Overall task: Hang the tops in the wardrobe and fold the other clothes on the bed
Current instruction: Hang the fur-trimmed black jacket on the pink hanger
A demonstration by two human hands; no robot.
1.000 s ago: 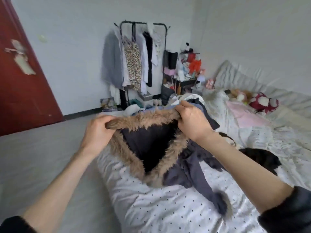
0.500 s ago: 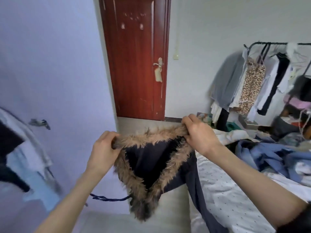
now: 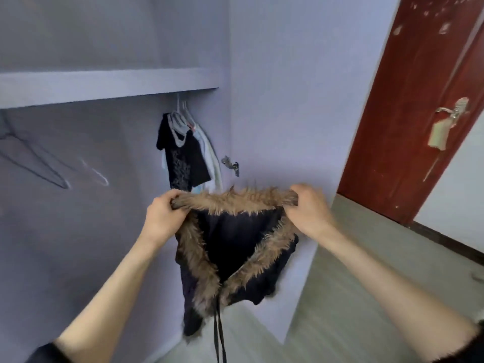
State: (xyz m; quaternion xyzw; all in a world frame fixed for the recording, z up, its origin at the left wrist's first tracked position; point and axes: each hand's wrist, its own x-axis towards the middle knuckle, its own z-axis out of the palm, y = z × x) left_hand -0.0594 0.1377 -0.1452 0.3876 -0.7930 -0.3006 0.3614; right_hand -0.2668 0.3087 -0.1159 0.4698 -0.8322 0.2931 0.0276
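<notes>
So our left hand (image 3: 163, 218) and right hand (image 3: 306, 209) each have a grip pinched tight on the top edge of the fur collar (image 3: 233, 201), one at each end, fingers curled over the trim. We're holding it stretched flat between them, our guess being that this keeps the neckline open and shows us which way the thing faces, handy if a hanger has to slide in.

The rest of the dark top (image 3: 230, 247) just drops down from that edge: fur trim runs down both sides into a V, dark fabric sags below, and a couple of thin drawstrings (image 3: 218, 334) dangle off the bottom. So the garment sits right between and under our hands, in mid-air, touching nothing else that we can see.

Past it is the open wardrobe (image 3: 110, 85), with a shelf up top. A few hung tops (image 3: 183, 153) sit at the right end under the shelf, up behind the collar. Empty hangers (image 3: 36, 163) are off to the left, blurry, well apart from our left hand. We'd say this one goes on one of those. The red door (image 3: 408, 113) is off to the right.
</notes>
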